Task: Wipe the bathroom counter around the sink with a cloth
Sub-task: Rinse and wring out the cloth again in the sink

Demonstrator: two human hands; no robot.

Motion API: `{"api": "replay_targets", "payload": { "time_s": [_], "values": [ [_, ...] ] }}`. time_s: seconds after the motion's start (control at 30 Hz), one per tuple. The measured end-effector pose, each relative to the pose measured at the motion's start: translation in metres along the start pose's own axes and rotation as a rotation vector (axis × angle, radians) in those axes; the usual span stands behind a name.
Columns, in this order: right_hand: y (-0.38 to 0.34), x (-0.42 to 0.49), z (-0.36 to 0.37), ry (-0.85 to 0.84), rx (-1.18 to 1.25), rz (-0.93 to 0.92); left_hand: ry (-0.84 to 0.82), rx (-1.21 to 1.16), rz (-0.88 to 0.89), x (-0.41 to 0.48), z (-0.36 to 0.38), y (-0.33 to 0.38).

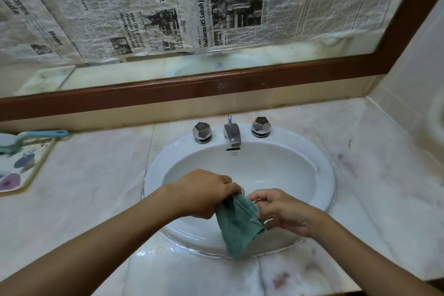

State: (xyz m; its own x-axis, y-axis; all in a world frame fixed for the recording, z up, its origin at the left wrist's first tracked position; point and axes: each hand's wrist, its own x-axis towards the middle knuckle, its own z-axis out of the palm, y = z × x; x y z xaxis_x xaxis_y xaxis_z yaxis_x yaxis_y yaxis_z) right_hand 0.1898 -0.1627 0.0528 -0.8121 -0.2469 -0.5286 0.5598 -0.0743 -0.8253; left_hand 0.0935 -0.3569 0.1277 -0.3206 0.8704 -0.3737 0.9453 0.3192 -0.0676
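A green cloth point(236, 226) hangs bunched over the front of the white oval sink point(153, 170). My left hand point(204, 193) grips its upper edge in a closed fist. My right hand point(283, 211) pinches the cloth's right side between thumb and fingers. Both hands hover above the basin, close together. The pale marble counter point(96, 175) surrounds the sink, with a wet patch along the front rim and purplish stains on the right side.
A chrome tap point(232, 136) with two faceted knobs point(202, 132) point(261, 127) stands behind the basin. At far left lies a floral tray point(21, 166) with a blue-handled brush point(40, 136). A brown-framed mirror point(216, 84) covered in newspaper backs the counter.
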Motion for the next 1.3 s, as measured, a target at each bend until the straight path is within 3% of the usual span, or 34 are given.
{"api": "replay_targets", "payload": {
  "time_s": [0.1, 0.2, 0.27, 0.4, 0.5, 0.67, 0.73, 0.8, 0.87, 0.93, 1.0, 1.1, 1.2, 1.3],
  "values": [
    [-0.026, -0.002, -0.009, -0.321, -0.106, -0.034, 0.100, 0.142, 0.073, 0.001, -0.010, 0.002],
    [-0.042, 0.005, 0.008, -0.450, -0.314, -0.022, 0.210, 0.207, 0.138, 0.004, -0.026, 0.000],
    [-0.044, 0.014, 0.022, -0.433, -0.276, -0.033, 0.294, 0.225, 0.182, 0.008, -0.030, -0.005],
    [-0.033, 0.027, 0.032, -0.338, 0.061, 0.004, 0.367, 0.269, 0.158, 0.011, -0.023, -0.024],
    [-0.032, 0.027, 0.035, -0.180, 0.046, 0.041, 0.375, 0.203, 0.079, 0.009, -0.010, -0.038],
    [-0.047, 0.014, 0.023, -0.306, -0.031, 0.087, 0.303, 0.078, -0.063, 0.007, 0.001, -0.040],
    [-0.053, 0.011, 0.028, -0.147, -0.366, 0.052, 0.239, -0.015, -0.113, 0.008, -0.001, -0.033],
    [-0.060, 0.010, 0.032, 0.162, -0.972, -0.037, 0.213, -0.165, -0.178, 0.010, 0.000, -0.024],
    [-0.068, 0.009, 0.033, 0.410, -1.472, -0.216, 0.176, -0.539, -0.301, 0.014, 0.004, -0.012],
    [-0.071, 0.013, 0.022, 0.495, -1.585, -0.430, 0.157, -1.058, -0.415, 0.017, 0.007, 0.001],
    [-0.065, 0.023, 0.010, 0.553, -1.669, -0.612, 0.122, -1.429, -0.446, 0.022, 0.011, 0.011],
    [-0.062, 0.036, 0.000, 0.573, -1.694, -0.629, -0.022, -1.824, -0.416, 0.031, 0.017, 0.013],
    [-0.058, 0.046, -0.002, 0.614, -1.675, -0.648, -0.057, -1.759, -0.403, 0.032, 0.019, 0.000],
    [-0.048, 0.039, 0.003, 0.522, -1.602, -0.708, 0.037, -1.292, -0.474, 0.024, 0.020, -0.011]
  ]
}}
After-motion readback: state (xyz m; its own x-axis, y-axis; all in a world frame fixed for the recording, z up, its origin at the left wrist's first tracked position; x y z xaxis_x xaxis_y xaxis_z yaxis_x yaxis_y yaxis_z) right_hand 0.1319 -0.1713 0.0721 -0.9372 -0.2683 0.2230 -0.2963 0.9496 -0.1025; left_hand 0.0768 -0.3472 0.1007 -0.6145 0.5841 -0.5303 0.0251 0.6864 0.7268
